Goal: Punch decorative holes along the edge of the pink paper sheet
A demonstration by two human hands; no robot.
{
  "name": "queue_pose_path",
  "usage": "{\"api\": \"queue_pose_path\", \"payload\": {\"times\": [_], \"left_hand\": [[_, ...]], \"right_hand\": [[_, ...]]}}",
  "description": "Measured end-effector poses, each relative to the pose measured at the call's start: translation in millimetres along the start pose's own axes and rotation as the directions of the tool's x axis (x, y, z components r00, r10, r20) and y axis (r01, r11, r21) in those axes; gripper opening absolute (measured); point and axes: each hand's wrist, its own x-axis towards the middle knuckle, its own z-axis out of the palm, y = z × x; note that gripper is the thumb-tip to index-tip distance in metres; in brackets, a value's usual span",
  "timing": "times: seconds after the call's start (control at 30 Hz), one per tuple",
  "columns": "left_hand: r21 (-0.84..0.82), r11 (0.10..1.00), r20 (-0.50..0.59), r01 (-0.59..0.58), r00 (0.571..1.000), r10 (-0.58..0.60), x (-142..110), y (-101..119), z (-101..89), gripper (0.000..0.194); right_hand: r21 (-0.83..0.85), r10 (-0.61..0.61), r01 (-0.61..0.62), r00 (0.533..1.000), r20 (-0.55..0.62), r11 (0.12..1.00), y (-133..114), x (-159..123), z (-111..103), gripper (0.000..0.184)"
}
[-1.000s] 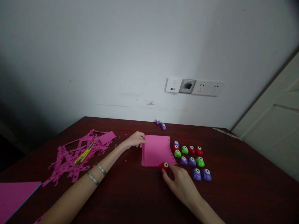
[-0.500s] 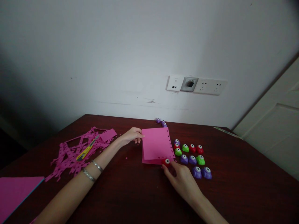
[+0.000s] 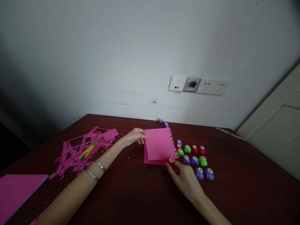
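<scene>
A folded pink paper card (image 3: 159, 143) is in front of me, with small punched holes along its right edge and part of its lower edge. My left hand (image 3: 136, 137) pinches the card's left edge between thumb and fingers. My right hand (image 3: 186, 176) grips a small red craft punch (image 3: 171, 160) at the lower edge, near the right corner. The front layer sits slightly apart from the back one at the lower left. Whether the punch is pressed down cannot be seen.
Several purple, green and red craft punches (image 3: 194, 160) stand right of the card, with more purple ones (image 3: 166, 124) by the wall. To the left, a yellow utility knife (image 3: 90, 148) lies on punched pink paper strips (image 3: 70, 153). A pink sheet stack (image 3: 21, 193) is at lower left.
The whole view has shifted slightly. The card's lower part and the red punch have moved a little to the right, and the gap between the layers at the left looks wider. Both grips stay the same.
</scene>
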Motion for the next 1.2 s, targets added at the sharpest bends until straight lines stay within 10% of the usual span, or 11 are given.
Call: {"api": "queue_pose_path", "payload": {"times": [1.2], "left_hand": [[-0.023,1.0,0.079,-0.004,0.997,0.006,10,-21,6.9,0.02]], "right_hand": [[-0.209,0.015,-0.009,1.0,0.026,0.978,-6,-2,3,0.033]]}}
